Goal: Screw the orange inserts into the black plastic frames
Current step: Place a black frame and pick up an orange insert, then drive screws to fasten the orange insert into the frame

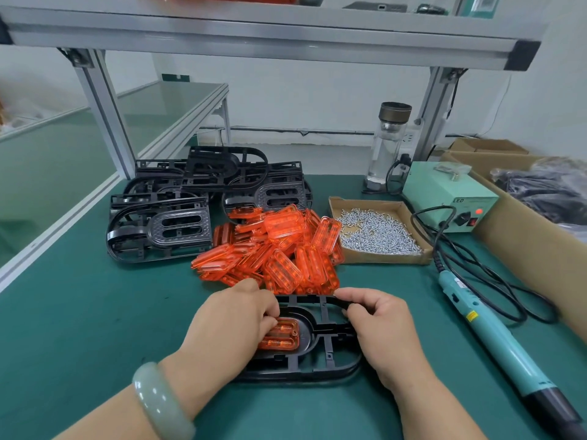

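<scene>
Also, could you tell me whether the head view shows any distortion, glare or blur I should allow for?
Head view: wide-angle distortion bows the shelf rail; light is even, with soft shadows under the left hand and right hand; the screws glint; the black frame and its orange insert are sharp.

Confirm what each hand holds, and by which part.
Right hand pinches the black frame by its far rim. Left hand grips the orange insert by its left end, in the frame's pocket.
</scene>
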### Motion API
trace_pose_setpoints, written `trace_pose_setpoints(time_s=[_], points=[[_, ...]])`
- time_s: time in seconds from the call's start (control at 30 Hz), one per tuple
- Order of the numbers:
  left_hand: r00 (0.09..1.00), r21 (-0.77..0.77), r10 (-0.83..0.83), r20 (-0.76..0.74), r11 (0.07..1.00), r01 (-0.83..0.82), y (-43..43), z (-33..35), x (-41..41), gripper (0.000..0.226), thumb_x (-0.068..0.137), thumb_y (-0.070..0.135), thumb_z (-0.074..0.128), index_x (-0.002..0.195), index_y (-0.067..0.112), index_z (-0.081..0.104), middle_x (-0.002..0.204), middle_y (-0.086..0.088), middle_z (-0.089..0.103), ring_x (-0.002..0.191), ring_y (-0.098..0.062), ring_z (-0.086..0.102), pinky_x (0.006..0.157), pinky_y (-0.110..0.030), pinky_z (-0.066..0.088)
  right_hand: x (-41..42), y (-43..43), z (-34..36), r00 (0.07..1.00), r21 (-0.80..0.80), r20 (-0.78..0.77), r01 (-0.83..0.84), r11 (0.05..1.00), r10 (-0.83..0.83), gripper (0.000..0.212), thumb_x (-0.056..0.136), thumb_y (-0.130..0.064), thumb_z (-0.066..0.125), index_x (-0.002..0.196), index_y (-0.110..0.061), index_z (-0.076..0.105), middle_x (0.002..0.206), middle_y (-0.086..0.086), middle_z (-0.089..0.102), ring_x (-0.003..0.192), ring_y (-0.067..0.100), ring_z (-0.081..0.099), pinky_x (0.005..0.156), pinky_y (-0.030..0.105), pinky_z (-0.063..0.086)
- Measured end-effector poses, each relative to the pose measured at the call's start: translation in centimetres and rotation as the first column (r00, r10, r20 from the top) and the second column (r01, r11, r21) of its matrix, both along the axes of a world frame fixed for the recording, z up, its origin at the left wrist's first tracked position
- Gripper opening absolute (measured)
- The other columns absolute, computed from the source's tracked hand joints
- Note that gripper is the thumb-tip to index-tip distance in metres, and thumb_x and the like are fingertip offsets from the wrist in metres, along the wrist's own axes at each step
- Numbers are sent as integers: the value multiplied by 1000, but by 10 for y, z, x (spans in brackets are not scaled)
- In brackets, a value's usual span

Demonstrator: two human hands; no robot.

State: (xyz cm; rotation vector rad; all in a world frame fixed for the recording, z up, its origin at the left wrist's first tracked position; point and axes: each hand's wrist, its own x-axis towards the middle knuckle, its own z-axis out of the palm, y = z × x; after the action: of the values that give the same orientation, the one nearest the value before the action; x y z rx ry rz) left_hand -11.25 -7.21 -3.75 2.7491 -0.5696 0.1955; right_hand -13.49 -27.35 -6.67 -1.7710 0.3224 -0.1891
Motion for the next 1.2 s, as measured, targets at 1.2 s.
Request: trace_pose_setpoints(time_s=[1.2], points=[[970,-95,-222,-100,972,213,21,-11,1,17,90,30,60,103,36,70,90,15,49,80,-2,49,71,-8,34,-46,-52,41,986,-534,111,165,829,-125,19,87,-25,66,105,-32,69,90,-25,63,82,-9,57,68,8,35]])
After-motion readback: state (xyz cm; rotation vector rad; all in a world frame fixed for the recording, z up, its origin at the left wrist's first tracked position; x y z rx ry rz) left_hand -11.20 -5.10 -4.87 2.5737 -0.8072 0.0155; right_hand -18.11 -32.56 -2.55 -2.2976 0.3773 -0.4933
